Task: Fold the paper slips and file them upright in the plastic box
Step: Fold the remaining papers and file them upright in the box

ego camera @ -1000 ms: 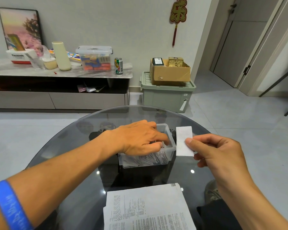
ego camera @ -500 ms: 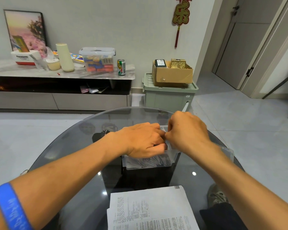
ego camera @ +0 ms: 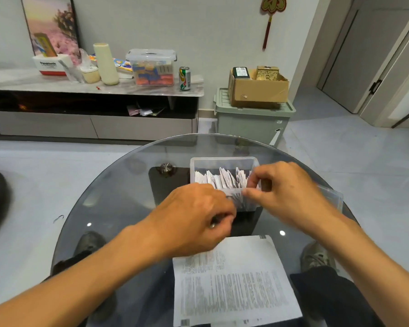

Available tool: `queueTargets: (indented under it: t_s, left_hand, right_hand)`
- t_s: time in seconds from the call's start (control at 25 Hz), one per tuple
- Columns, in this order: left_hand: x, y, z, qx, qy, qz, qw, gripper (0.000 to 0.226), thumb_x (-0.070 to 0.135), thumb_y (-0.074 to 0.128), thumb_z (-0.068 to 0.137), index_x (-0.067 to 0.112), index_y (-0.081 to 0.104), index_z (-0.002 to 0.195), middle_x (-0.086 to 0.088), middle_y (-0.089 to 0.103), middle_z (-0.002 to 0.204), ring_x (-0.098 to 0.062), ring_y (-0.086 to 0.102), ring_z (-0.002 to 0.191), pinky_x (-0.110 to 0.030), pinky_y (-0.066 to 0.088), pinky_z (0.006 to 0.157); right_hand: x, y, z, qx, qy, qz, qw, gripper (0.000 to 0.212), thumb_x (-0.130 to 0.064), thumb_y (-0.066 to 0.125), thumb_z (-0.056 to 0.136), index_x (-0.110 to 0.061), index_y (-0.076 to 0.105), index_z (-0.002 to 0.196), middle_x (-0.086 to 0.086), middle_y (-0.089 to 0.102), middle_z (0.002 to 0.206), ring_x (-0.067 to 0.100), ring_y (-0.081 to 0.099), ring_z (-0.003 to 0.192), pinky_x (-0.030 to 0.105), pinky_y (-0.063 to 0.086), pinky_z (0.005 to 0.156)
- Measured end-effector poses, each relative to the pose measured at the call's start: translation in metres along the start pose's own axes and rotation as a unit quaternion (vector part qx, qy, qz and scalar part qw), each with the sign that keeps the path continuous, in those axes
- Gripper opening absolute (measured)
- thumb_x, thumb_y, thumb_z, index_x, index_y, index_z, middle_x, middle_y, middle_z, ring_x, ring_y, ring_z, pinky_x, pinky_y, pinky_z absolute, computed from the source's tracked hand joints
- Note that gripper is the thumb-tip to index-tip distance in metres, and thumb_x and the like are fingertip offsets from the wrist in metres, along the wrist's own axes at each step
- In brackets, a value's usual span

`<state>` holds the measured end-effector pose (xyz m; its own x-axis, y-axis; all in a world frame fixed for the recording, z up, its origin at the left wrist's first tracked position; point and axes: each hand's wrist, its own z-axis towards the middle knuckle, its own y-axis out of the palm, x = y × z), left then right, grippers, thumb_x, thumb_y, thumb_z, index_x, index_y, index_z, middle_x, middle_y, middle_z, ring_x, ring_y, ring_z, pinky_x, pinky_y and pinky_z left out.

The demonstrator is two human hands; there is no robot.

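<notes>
On a glass desk, the right hand pinches a folded slip into the plastic box; the left hand, fingers curled, apparently steadies the near wall beside upright slips.

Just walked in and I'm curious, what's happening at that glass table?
A person is filing folded paper slips upright in a clear plastic box. The right hand pinches slips at the box's near right corner; the left hand is curled just in front of the box. Printed sheets lie nearer on the glass table.
</notes>
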<state>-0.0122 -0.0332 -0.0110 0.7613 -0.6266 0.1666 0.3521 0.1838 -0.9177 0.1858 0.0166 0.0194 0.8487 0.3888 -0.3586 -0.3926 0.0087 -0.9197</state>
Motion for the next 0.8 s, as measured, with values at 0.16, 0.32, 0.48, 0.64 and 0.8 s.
queueTargets:
  t_s: [0.16,0.32,0.48,0.64,0.8]
  left_hand:
    - [0.012,0.023,-0.019,-0.227,-0.143,0.021,0.963,0.066,0.068,0.059,0.082,0.029,0.049,0.134,0.01,0.053,0.117,-0.015,0.05,0.11,-0.034,0.04,0.092]
    - [0.01,0.03,-0.016,-0.199,-0.213,-0.132,0.947,0.047,0.05,0.079,0.076,0.036,0.06,0.116,0.015,0.051,0.085,-0.004,0.051,0.079,-0.025,0.041,0.067]
    - [0.012,0.033,-0.024,-0.18,-0.233,-0.169,0.941,0.024,0.045,0.077,0.079,0.036,0.062,0.096,0.019,0.048,0.097,-0.001,0.045,0.094,-0.021,0.04,0.078]
    - [0.017,0.032,-0.025,-0.085,-0.263,-0.171,0.946,0.013,0.034,0.07,0.085,0.033,0.059,0.077,0.022,0.055,0.089,0.002,0.052,0.089,-0.021,0.042,0.078]
    - [0.022,0.03,-0.023,-0.119,-0.257,-0.158,0.946,0.033,0.051,0.071,0.08,0.039,0.056,0.107,0.021,0.057,0.104,-0.001,0.051,0.1,-0.028,0.047,0.088]
  right_hand:
    - [0.008,0.021,-0.032,-0.112,-0.013,0.06,0.992,0.017,-0.038,0.069,0.087,-0.025,0.071,0.075,-0.006,0.066,0.066,0.009,0.06,0.065,0.033,0.051,0.063]
    - [0.016,0.031,-0.034,-0.106,-0.008,0.07,0.992,0.011,-0.035,0.069,0.088,-0.025,0.073,0.085,-0.008,0.07,0.079,0.006,0.062,0.077,0.031,0.053,0.073]
    - [0.017,0.033,-0.035,-0.062,0.006,0.086,0.994,0.009,-0.036,0.069,0.087,-0.028,0.073,0.085,-0.013,0.068,0.079,0.003,0.06,0.076,0.028,0.053,0.071]
    - [0.016,0.03,-0.036,0.036,0.051,0.124,0.99,0.008,-0.038,0.069,0.087,-0.03,0.071,0.086,-0.016,0.068,0.079,0.002,0.062,0.072,0.029,0.053,0.069]
    - [0.018,0.018,-0.038,0.063,0.122,0.164,0.977,0.013,-0.046,0.067,0.087,-0.034,0.07,0.088,-0.019,0.068,0.08,0.0,0.062,0.073,0.026,0.05,0.068]
